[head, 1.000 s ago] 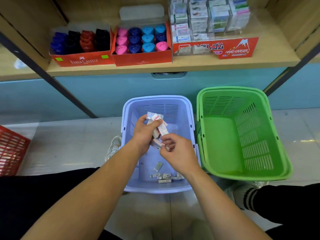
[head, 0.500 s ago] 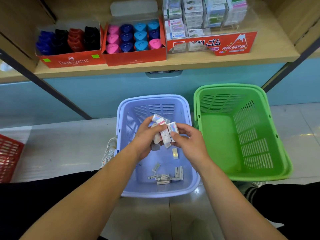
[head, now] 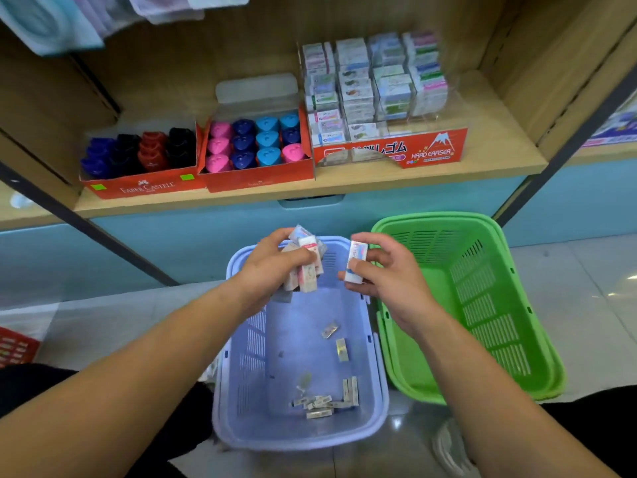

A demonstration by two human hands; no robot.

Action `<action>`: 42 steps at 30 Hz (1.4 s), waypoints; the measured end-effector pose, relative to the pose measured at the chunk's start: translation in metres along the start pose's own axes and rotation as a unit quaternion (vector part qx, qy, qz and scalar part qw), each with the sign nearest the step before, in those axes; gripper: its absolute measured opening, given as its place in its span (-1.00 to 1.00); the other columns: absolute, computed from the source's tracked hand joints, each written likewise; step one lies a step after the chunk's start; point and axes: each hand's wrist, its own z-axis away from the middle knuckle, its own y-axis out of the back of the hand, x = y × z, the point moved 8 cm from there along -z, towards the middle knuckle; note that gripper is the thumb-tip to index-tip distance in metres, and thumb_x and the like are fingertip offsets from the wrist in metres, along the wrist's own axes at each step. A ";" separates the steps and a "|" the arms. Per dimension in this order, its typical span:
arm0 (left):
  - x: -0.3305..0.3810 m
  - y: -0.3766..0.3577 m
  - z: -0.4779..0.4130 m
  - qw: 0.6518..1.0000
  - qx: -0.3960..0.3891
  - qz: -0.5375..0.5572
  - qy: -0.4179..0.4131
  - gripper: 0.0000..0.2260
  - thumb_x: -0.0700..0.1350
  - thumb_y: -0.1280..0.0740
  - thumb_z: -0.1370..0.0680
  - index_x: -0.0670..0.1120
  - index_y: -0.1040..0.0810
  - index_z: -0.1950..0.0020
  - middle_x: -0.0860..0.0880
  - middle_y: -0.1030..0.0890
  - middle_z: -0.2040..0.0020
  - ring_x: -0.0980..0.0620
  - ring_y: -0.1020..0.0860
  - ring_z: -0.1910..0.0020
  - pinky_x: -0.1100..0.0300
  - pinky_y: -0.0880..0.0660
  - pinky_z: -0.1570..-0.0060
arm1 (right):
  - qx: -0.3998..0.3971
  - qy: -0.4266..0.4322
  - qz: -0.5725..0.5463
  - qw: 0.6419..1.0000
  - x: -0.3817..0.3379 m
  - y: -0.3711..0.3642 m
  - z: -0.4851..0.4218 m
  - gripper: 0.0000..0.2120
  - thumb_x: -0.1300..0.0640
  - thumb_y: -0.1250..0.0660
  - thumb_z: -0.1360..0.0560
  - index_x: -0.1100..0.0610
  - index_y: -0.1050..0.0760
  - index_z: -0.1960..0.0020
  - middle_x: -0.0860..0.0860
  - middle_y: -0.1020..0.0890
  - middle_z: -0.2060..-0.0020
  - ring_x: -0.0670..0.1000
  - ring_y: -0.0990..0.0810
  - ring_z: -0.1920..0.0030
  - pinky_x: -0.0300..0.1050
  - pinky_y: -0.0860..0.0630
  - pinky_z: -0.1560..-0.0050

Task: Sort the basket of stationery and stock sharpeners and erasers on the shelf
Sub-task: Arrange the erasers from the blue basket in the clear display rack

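My left hand (head: pixel 272 267) grips a bunch of wrapped erasers (head: pixel 305 260) above the far end of the lilac basket (head: pixel 375 384). My right hand (head: pixel 389 274) pinches a single white eraser (head: pixel 355 262) between thumb and fingers, just right of the bunch and apart from it. Several small erasers (head: pixel 324 401) lie loose on the basket floor near its front. On the wooden shelf (head: pixel 499 163) stand a red eraser display box (head: pixel 389 153) with stacked erasers and two red boxes of sharpeners (head: pixel 256 143).
An empty green basket (head: pixel 482 305) sits on the floor right of the lilac one. A red basket (head: pixel 15 346) shows at the left edge. A dark metal shelf post (head: pixel 113 243) slants down left of the baskets. My knees flank the baskets.
Both hands have risen toward the shelf. My right hand has pulled one eraser away from the bunch and now holds it apart. The view has tilted up.
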 end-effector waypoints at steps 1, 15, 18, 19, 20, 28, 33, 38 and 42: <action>0.013 -0.002 0.000 1.000 -0.005 -0.005 -0.007 -0.70 -0.15 -0.47 -0.45 0.00 -0.59 -0.17 -0.16 -0.71 0.00 -0.06 -0.67 0.15 0.13 -0.57 0.27 | 0.002 0.014 0.026 1.000 -0.014 0.004 -0.002 -0.76 0.35 -0.40 -0.54 0.07 -0.59 -0.11 0.02 -0.66 0.23 0.07 -0.70 0.18 -0.07 -0.64 0.18; 0.137 -0.040 -0.046 0.994 -0.010 -0.023 -0.103 -0.66 -0.22 -0.46 -0.51 0.07 -0.55 -0.22 0.00 -0.72 0.01 0.01 -0.71 0.10 0.06 -0.64 0.11 | 0.107 0.123 0.093 0.982 -0.162 0.110 -0.079 -0.82 0.40 -0.38 -0.54 0.16 -0.46 0.06 0.16 -0.57 0.18 0.09 -0.72 0.29 -0.11 -0.69 0.17; 0.152 -0.044 -0.070 0.994 -0.004 -0.015 -0.112 -0.51 -0.14 -0.49 -0.49 0.08 -0.48 -0.38 0.02 -0.70 -0.11 0.03 -0.70 -0.01 0.00 -0.61 -0.10 | 0.167 0.142 0.114 0.969 -0.182 0.141 -0.109 -0.85 0.34 -0.41 -0.54 0.16 -0.47 0.03 0.15 -0.58 0.13 0.07 -0.71 0.28 -0.10 -0.68 0.26; 0.157 -0.044 -0.077 0.993 -0.002 -0.013 -0.115 -0.48 -0.13 -0.50 -0.49 0.08 -0.46 -0.42 0.03 -0.69 -0.13 0.05 -0.70 -0.02 0.00 -0.61 -0.12 | 0.189 0.151 0.150 0.959 -0.188 0.150 -0.120 -0.86 0.30 -0.43 -0.53 0.16 -0.48 0.02 0.14 -0.60 0.11 0.08 -0.70 0.27 -0.12 -0.64 0.34; 0.160 -0.044 -0.082 0.993 -0.001 -0.015 -0.119 -0.48 -0.12 -0.49 -0.49 0.09 -0.46 -0.43 0.05 -0.69 -0.12 0.07 -0.70 0.00 0.03 -0.62 -0.09 | 0.209 0.162 0.194 0.945 -0.193 0.158 -0.131 -0.86 0.24 -0.46 -0.52 0.13 -0.50 0.03 0.12 -0.63 0.10 0.09 -0.69 0.26 -0.12 -0.59 0.39; 0.165 -0.039 -0.104 0.994 0.009 0.019 -0.104 -0.64 -0.23 -0.45 -0.52 0.21 -0.51 -0.11 0.17 -0.72 0.16 0.14 -0.70 0.18 0.22 -0.58 0.19 | 0.180 0.176 0.459 0.852 -0.208 0.157 -0.195 -0.86 0.08 -0.43 -0.54 0.00 -0.56 -0.09 -0.11 -0.66 0.12 -0.10 -0.60 0.24 -0.08 -0.52 0.25; 0.157 -0.042 -0.111 0.997 0.006 0.004 -0.079 -0.65 -0.20 -0.48 -0.50 0.16 -0.56 -0.19 0.07 -0.73 0.07 0.06 -0.72 0.13 0.04 -0.61 0.05 | 0.179 0.184 0.517 0.817 -0.207 0.161 -0.202 -0.86 0.06 -0.40 -0.57 0.00 -0.63 -0.13 -0.16 -0.64 0.10 -0.22 -0.54 0.24 -0.29 -0.38 0.33; 0.154 -0.047 -0.114 0.997 0.003 0.011 -0.074 -0.63 -0.21 -0.48 -0.51 0.18 -0.54 -0.19 0.07 -0.73 0.08 0.08 -0.71 0.16 0.13 -0.59 0.16 | 0.162 0.152 0.572 0.789 -0.200 0.151 -0.213 -0.86 -0.01 -0.38 -0.58 -0.06 -0.62 -0.12 -0.18 -0.67 0.06 -0.13 -0.62 0.13 -0.16 -0.51 0.28; 0.153 -0.050 -0.118 0.997 0.001 0.011 -0.075 -0.66 -0.24 -0.47 -0.51 0.18 -0.54 -0.11 0.09 -0.72 0.14 0.21 -0.68 0.22 0.38 -0.52 0.35 | 0.138 0.136 0.674 0.713 -0.198 0.144 -0.221 -0.79 -0.04 -0.31 -0.61 -0.12 -0.61 -0.21 -0.12 -0.71 -0.06 -0.01 -0.65 0.00 -0.05 -0.61 0.12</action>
